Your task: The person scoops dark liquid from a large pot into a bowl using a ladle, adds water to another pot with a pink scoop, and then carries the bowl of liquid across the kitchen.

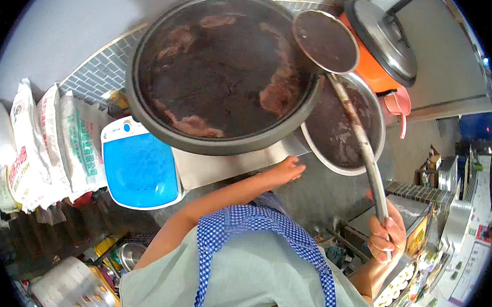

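Note:
My right hand (385,238) grips the end of a long metal ladle handle (363,143). At the far end, the ladle's round bowl (327,42) is full of dark reddish-brown liquid and hangs above the right rim of a large round pot (213,146). Similar dark liquid with patches of pinkish foam fills that pot. Below the ladle, partly hidden by it, a metal basin (347,171) also contains dark liquid. My left hand (289,171) holds nothing, its fingers loosely bent, just in front of the pot and left of the basin.
An orange pot with a metal lid (381,41) and a pink plastic scoop (398,103) are at the upper right. A blue-lidded appliance (140,171) stands left, beside several printed sacks (81,145). Eggs (393,288) sit low on the right; a metal cylinder (72,284) is lower left.

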{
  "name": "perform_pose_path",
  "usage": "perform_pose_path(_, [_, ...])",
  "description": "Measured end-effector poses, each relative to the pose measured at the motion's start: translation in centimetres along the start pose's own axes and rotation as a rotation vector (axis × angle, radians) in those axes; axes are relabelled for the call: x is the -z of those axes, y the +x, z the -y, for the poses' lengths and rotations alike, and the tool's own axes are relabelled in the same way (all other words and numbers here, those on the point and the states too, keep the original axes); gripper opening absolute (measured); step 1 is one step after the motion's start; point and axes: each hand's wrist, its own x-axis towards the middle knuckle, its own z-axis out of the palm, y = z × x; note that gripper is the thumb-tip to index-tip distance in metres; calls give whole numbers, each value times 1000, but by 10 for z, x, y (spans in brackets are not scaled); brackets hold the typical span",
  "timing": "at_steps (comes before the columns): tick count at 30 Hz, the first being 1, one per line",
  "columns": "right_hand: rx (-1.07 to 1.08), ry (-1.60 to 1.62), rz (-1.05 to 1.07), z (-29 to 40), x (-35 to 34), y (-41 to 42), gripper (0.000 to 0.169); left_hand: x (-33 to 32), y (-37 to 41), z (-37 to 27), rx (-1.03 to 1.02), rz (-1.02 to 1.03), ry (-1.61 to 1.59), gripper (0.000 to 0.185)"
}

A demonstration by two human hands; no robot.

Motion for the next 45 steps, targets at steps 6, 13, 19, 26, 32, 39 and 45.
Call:
perform_pose_path(6, [136, -92, -209, 14, 37, -41, 50, -48, 67, -21, 78, -127, -187, 40])
perform_pose_path(13, [67, -192, -467, 7, 96, -33, 40, -67, 81, -26, 27, -393, -312, 24])
perform_pose_path(19, [95, -391, -622, -5, 118, -35, 38, -67, 74, -33, 40, -378, -283, 22])
perform_pose_path(26, [221, -780, -763, -22, 115, -34, 47, -55, 88, -11, -20, -314, -238, 23])
perform_pose_path(32, [404, -1297, -877, -53, 133, -28, 52, -55, 86, -9, -75, -290, -334, 21])
perform_pose_path(39, [520, -1645, -867, -74, 150, 0, 54, -52, 88, -7, -93, -265, -358, 21])
perform_pose_path(45, [315, -610, -698, -55, 89, -14, 45, -48, 88, -8, -33, -248, -338, 25])
